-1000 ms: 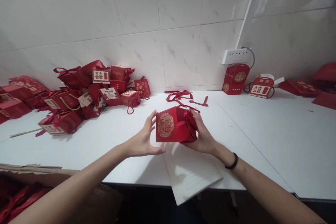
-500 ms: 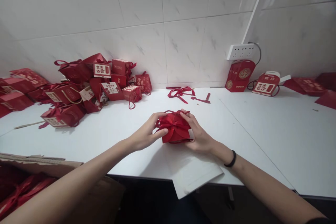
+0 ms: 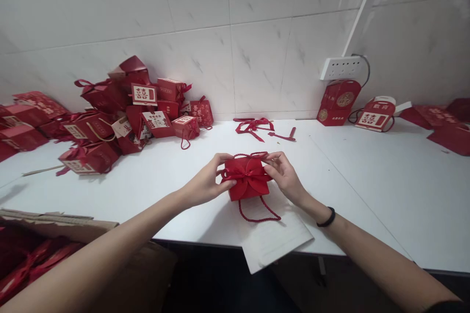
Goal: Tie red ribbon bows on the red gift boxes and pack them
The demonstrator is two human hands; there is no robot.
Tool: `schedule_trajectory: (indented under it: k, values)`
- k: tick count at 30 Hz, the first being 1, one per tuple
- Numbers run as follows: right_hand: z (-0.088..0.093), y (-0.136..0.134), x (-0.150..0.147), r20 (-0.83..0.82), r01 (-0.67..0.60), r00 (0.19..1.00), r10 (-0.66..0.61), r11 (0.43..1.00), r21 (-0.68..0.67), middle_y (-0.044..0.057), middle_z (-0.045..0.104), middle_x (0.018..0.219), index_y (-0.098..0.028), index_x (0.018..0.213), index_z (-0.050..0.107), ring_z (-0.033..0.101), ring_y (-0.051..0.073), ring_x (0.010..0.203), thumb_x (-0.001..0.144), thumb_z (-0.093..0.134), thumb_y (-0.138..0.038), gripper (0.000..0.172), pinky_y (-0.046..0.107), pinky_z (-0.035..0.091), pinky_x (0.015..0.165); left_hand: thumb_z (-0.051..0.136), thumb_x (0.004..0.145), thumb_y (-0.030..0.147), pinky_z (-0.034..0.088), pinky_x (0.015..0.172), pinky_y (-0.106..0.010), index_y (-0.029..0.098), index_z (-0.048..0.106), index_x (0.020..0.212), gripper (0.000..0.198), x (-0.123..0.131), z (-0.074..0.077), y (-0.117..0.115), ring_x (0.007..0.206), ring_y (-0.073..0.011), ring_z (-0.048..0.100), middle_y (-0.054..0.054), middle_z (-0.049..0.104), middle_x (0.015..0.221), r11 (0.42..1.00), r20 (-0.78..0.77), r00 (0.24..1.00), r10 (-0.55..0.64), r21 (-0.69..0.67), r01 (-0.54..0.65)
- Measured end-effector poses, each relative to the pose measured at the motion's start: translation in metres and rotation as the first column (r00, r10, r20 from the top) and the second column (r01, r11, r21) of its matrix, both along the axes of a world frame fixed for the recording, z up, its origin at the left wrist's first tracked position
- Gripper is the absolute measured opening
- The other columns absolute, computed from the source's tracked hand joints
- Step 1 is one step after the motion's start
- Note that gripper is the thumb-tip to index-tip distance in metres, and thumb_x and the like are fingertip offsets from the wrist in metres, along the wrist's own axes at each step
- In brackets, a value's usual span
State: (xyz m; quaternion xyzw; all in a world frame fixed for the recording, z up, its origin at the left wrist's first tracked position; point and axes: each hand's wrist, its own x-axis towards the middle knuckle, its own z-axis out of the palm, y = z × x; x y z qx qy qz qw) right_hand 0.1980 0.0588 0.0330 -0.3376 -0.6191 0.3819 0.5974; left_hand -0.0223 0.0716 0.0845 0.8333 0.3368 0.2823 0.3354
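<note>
Right hand (image 3: 288, 181) has shifted, curled at red box (image 3: 246, 182).

The red box (image 3: 249, 188) is closed, ribbon bow (image 3: 248, 175) across its flaps (image 3: 241, 187)

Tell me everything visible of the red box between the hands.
The red box looks like smooth card, with rounded flaps folded together on top under a shiny red ribbon bow. One twisted red cord loops out at the near side; another runs along the far edge. Bow up, it is near the front of the white table; contact beneath is hidden. The left hand clasps its left end; the right hand is at its far right corner, exact hold unclear.
</note>
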Motion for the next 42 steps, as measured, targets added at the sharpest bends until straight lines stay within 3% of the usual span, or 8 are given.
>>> schedule_trajectory:
  k: [3, 10, 20, 25, 30, 34, 38, 42]
  values:
    - [0.001, 0.0, 0.0, 0.051, 0.018, 0.999, -0.016, 0.999, -0.026, 0.004, 0.053, 0.098, -0.021, 0.078, 0.047, 0.052, 0.019, 0.097, 0.079, 0.06, -0.044, 0.026, 0.029, 0.047, 0.076, 0.054, 0.08, 0.026, 0.045, 0.093, -0.043, 0.021, 0.036, 0.108, 0.033, 0.001, 0.0, 0.0, 0.108, -0.0194, 0.049, -0.008, 0.046, 0.118, 0.998, 0.028, 0.999, 0.026, -0.062, -0.024]
    - [0.007, -0.001, 0.003, 0.08, 0.031, 0.996, -0.025, 0.997, -0.072, 0.007, 0.056, 0.098, -0.019, 0.065, 0.051, 0.05, 0.023, 0.104, 0.075, 0.063, -0.044, 0.029, 0.032, 0.043, 0.081, 0.046, 0.085, 0.029, 0.047, 0.093, -0.04, 0.022, 0.037, 0.106, 0.023, 0.001, -0.005, 0.005, 0.116, -0.019, 0.045, -0.007, 0.047, 0.115, 0.997, 0.075, 0.996, 0.041, -0.073, -0.036]
    - [0.009, 0.001, 0.005, 0.046, -0.002, 0.999, 0.007, 0.994, -0.111, 0.005, 0.059, 0.087, -0.019, 0.062, 0.054, 0.052, 0.023, 0.1, 0.074, 0.064, -0.042, 0.028, 0.032, 0.041, 0.082, 0.046, 0.082, 0.016, 0.046, 0.093, -0.042, 0.023, 0.036, 0.121, 0.041, -0.008, 0.005, 0.003, 0.112, -0.0202, 0.048, -0.01, 0.046, 0.122, 0.967, -0.138, 0.987, -0.08, 0.228, 0.11]
    - [0.01, 0.0, 0.004, 0.047, -0.006, 0.999, 0.011, 0.994, -0.106, 0.005, 0.058, 0.087, -0.018, 0.062, 0.054, 0.054, 0.021, 0.09, 0.074, 0.064, -0.043, 0.029, 0.031, 0.043, 0.078, 0.055, 0.072, 0.016, 0.035, 0.102, -0.049, 0.019, 0.039, 0.118, 0.048, 0.003, 0.011, -0.007, 0.128, -0.0289, 0.03, -0.014, 0.038, 0.131, 0.868, -0.196, 0.98, 0.025, 0.49, 0.076]
    - [0.011, 0.0, 0.004, 0.039, -0.016, 0.999, 0.02, 0.995, -0.103, 0.005, 0.059, 0.094, -0.018, 0.063, 0.053, 0.054, 0.021, 0.091, 0.074, 0.063, -0.043, 0.029, 0.031, 0.042, 0.079, 0.053, 0.079, 0.022, 0.04, 0.096, -0.048, 0.018, 0.05, 0.093, 0.014, 0.023, 0.006, -0.012, 0.125, -0.0297, 0.035, -0.012, 0.046, 0.121, 0.725, -0.239, 0.966, 0.1, 0.682, 0.094]
    - [0.008, 0.0, 0.004, 0.06, -0.012, 0.998, 0.019, 0.994, -0.105, 0.006, 0.061, 0.096, -0.019, 0.062, 0.054, 0.05, 0.025, 0.105, 0.074, 0.064, -0.042, 0.028, 0.035, 0.038, 0.088, 0.052, 0.081, 0.02, 0.048, 0.085, -0.04, 0.018, 0.05, 0.091, 0.011, 0.025, -0.003, -0.006, 0.108, -0.0231, 0.049, -0.009, 0.051, 0.112, 0.742, -0.215, 0.96, 0.177, 0.67, 0.013]
    - [0.006, 0.0, 0.003, 0.045, -0.039, 0.998, 0.045, 0.992, -0.123, 0.007, 0.06, 0.103, -0.018, 0.06, 0.055, 0.051, 0.025, 0.105, 0.073, 0.064, -0.042, 0.029, 0.037, 0.037, 0.09, 0.054, 0.08, 0.019, 0.049, 0.083, -0.037, 0.018, 0.05, 0.087, 0.008, 0.024, -0.006, -0.004, 0.1, -0.0202, 0.051, -0.006, 0.054, 0.104, 0.759, -0.172, 0.964, 0.204, 0.65, -0.045]
    - [0.007, 0.0, 0.003, 0.056, -0.027, 0.998, 0.033, 0.994, -0.109, 0.006, 0.062, 0.094, -0.019, 0.059, 0.056, 0.051, 0.025, 0.105, 0.072, 0.065, -0.043, 0.029, 0.036, 0.038, 0.089, 0.051, 0.082, 0.018, 0.05, 0.079, -0.035, 0.017, 0.05, 0.081, 0.002, 0.025, -0.005, -0.004, 0.095, -0.02, 0.051, -0.007, 0.055, 0.1, 0.708, -0.197, 0.962, 0.19, 0.706, 0.005]
